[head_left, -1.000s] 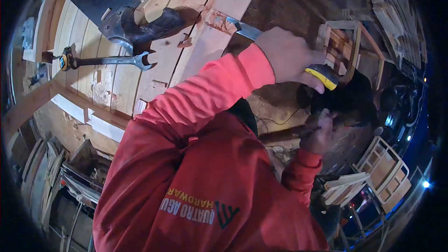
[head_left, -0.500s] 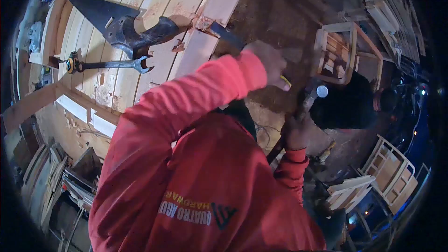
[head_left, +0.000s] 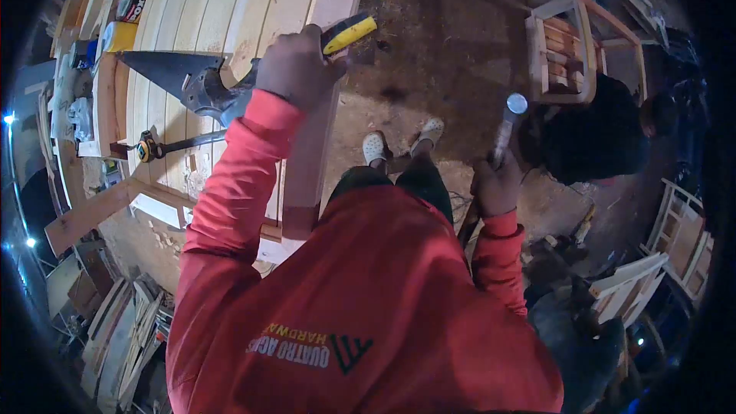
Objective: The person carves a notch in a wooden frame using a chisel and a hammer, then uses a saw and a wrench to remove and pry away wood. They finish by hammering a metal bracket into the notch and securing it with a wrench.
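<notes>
My left hand (head_left: 295, 67) is closed around a tool with a yellow and black handle (head_left: 349, 35), over the right side of the slatted wooden top (head_left: 184, 11). The tool's other end is hidden. My right hand (head_left: 497, 186) grips a hammer (head_left: 506, 126) by its handle, with the metal head raised, right of my legs. A handsaw (head_left: 165, 73) with a dark handle lies on the slats, left of my left hand. Below the saw lies a wrench (head_left: 195, 140), partly hidden by my left sleeve, beside a black and yellow tape measure (head_left: 146, 146).
Wooden frames (head_left: 586, 4) stand at the upper right beside a dark bulky shape (head_left: 594, 134). More slatted pieces (head_left: 629, 284) lie at the lower right. A yellow container (head_left: 120, 37) is at the left. Scrap wood (head_left: 126, 330) fills the lower left. My clogs (head_left: 374, 147) are on the floor.
My left hand has moved left, from over the floor to over the slats, with the yellow-handled tool. My right hand still holds the hammer, its head a little higher in view. The view has shifted.
</notes>
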A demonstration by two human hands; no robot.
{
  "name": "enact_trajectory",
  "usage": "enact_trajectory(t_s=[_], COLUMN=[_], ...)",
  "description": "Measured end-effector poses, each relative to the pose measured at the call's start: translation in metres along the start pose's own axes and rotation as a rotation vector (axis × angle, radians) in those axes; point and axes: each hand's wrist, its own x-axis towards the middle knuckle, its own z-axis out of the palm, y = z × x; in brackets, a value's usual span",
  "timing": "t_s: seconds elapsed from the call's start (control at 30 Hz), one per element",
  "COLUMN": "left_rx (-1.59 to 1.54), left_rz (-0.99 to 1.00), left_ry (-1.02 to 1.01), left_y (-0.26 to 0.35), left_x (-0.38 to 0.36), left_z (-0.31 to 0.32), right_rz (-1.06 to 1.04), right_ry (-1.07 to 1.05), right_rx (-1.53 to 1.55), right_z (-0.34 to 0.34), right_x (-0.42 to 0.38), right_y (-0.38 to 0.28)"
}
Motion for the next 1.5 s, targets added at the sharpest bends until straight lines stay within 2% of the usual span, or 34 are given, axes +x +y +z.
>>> enact_trajectory(t_s=[0.07,0.13,0.2,0.3,0.4,0.43,0.5,0.53,0.57,0.6,0.63,0.7,0.77,0.8,0.83,0.87,0.9,0.97,1.03,1.13,1.23,1.33,1.4,1.5], left_rx=[-0.072,-0.093,-0.073,-0.126,-0.192,-0.18,-0.428,-0.753,-0.32,0.1,-0.136,-0.272,-0.074,-0.141,-0.099,-0.078,-0.011,0.007,0.017,0.135,0.339,0.372,0.393,0.313], left_rz=[-0.036,-0.054,-0.06,0.104,0.294,0.41,0.29,0.008,0.345,0.644,0.537,0.433,0.445,0.282,0.234,0.176,-0.021,-0.085,0.009,0.073,0.113,-0.001,-0.082,-0.133], left_ry=[-0.094,-0.14,-0.144,-0.202,-0.102,0.015,0.139,0.097,0.148,0.336,0.286,0.229,0.223,0.059,-0.069,-0.084,-0.269,-0.351,-0.33,-0.265,-0.19,0.06,0.105,0.328], left_y=[-0.005,-0.001,0.009,-0.004,-0.004,-0.007,0.0,0.024,0.018,0.012,0.051,0.08,0.048,0.046,0.033,0.02,0.03,0.016,0.0,-0.018,-0.042,-0.082,-0.097,-0.108], left_x=[0.009,0.014,0.014,0.015,0.006,0.008,0.03,0.046,0.07,0.094,0.088,0.078,0.075,0.058,0.045,0.029,0.018,0.002,-0.004,0.018,0.057,0.082,0.093,0.086], left_z=[-0.004,-0.007,-0.006,-0.011,-0.006,0.003,-0.016,-0.046,-0.068,-0.089,-0.107,-0.111,-0.08,-0.077,-0.067,-0.052,-0.062,-0.058,-0.062,-0.062,-0.057,-0.023,-0.014,-0.013], right_rz=[-0.114,-0.148,-0.102,-0.19,-0.092,-0.08,-0.059,-0.019,0.018,0.046,0.049,0.057,-0.049,-0.107,-0.213,-0.318,-0.428,-0.462,-0.502,-0.869,-0.832,-0.879,-0.88,-0.959], right_ry=[0.044,0.037,-0.022,-0.023,0.045,0.071,0.115,0.09,0.065,0.039,0.034,0.024,0.025,0.036,0.039,0.04,0.032,-0.017,-0.09,-0.072,-0.266,-0.363,-0.352,-0.375], right_rx=[-0.173,-0.19,-0.059,-0.091,-0.109,-0.065,0.018,0.042,0.06,0.078,0.043,-0.015,-0.112,-0.158,-0.147,-0.143,-0.143,-0.341,-0.443,-0.448,-0.371,-0.518,-0.545,-0.666], right_z=[0.005,0.01,0.011,0.007,-0.003,-0.004,-0.003,-0.004,-0.007,-0.009,-0.009,-0.008,-0.004,-0.003,0.001,0.008,0.014,0.021,0.029,0.058,0.105,0.162,0.203,0.253], right_x=[0.005,0.006,-0.001,0.002,0.001,0.003,0.006,0.008,0.011,0.015,0.018,0.021,0.03,0.036,0.039,0.04,0.045,0.058,0.081,0.132,0.187,0.248,0.28,0.332], right_y=[0.005,0.004,-0.013,-0.003,0.006,0.009,0.012,0.011,0.008,0.003,-0.004,-0.018,-0.011,-0.011,-0.017,-0.025,-0.035,-0.067,-0.093,-0.142,-0.205,-0.268,-0.297,-0.317])
